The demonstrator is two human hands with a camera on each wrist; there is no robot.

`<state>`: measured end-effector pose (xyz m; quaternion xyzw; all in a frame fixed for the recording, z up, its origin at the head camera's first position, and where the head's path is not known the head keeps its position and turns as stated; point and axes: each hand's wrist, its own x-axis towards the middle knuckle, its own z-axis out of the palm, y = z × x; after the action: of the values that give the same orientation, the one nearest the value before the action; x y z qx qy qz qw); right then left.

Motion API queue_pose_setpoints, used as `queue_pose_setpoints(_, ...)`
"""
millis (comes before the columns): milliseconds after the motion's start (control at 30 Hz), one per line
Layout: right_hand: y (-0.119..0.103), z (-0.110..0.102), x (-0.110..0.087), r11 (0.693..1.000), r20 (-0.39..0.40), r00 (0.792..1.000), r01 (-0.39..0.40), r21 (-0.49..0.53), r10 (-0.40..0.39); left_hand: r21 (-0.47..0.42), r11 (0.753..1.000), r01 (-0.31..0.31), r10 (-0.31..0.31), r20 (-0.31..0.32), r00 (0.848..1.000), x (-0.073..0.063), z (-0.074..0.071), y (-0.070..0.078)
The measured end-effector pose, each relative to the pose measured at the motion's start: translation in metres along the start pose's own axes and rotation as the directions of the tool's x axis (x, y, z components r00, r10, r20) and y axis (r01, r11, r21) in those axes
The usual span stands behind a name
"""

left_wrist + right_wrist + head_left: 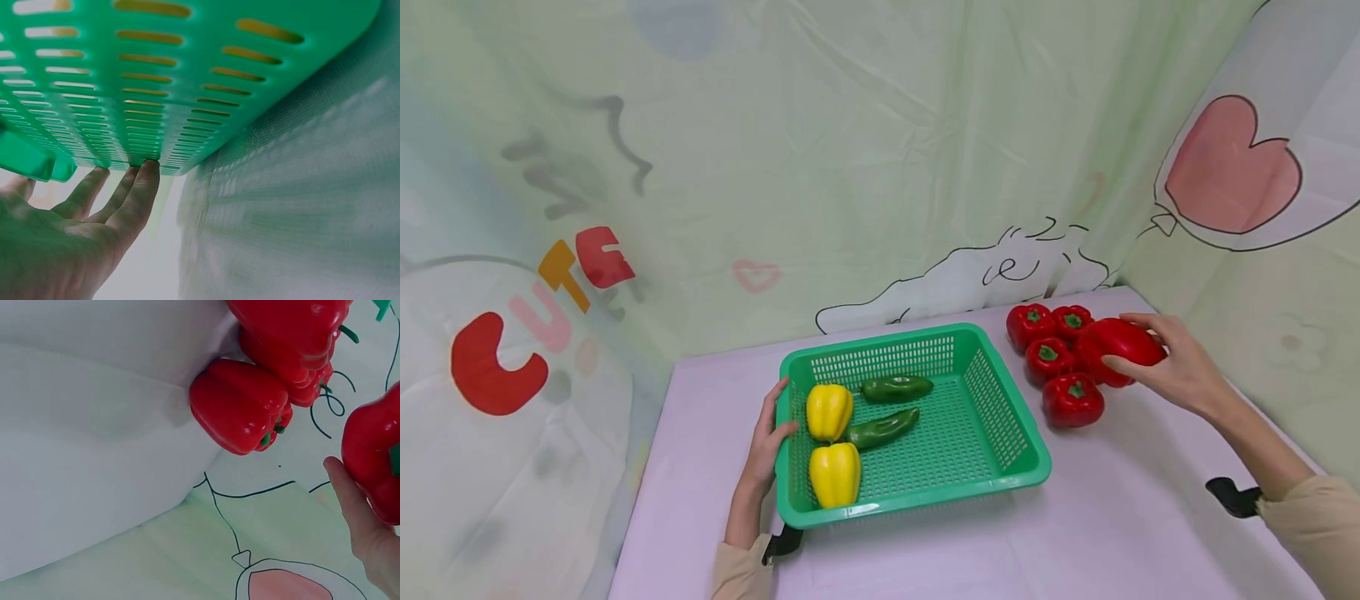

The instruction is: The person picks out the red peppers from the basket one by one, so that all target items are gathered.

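Note:
My left hand grips the left side of a green plastic basket, its thumb at the rim. In the left wrist view, its fingertips touch the slotted outer wall. Two yellow bell peppers and two long green peppers lie in the basket's left half. Right of the basket, my right hand holds a red bell pepper between thumb and fingers, above other red bell peppers grouped on the table. The right wrist view shows the held pepper partly cut off at the edge.
A pale lilac cloth covers the table. Printed curtains hang behind it and along both sides. The group of red peppers stands near the basket's right rim, close to the back edge.

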<state>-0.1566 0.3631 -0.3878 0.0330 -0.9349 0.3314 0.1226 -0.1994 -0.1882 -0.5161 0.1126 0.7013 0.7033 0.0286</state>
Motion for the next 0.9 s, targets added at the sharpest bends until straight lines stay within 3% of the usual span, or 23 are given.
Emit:
queue_pose_setpoints(667,0.013,-0.007,-0.009,0.993,-0.017,0.993,-0.114,-0.008,0.114,-0.005,1.000,-0.009,0.009,0.003,1.000,0.002,-0.003,0.002)
queue_pose_setpoints(900,0.020,-0.013,-0.012,0.995,-0.023,0.996,-0.090,-0.035,0.089,-0.025,1.000,-0.008,0.009,0.019,1.000,0.000,-0.002,-0.001)
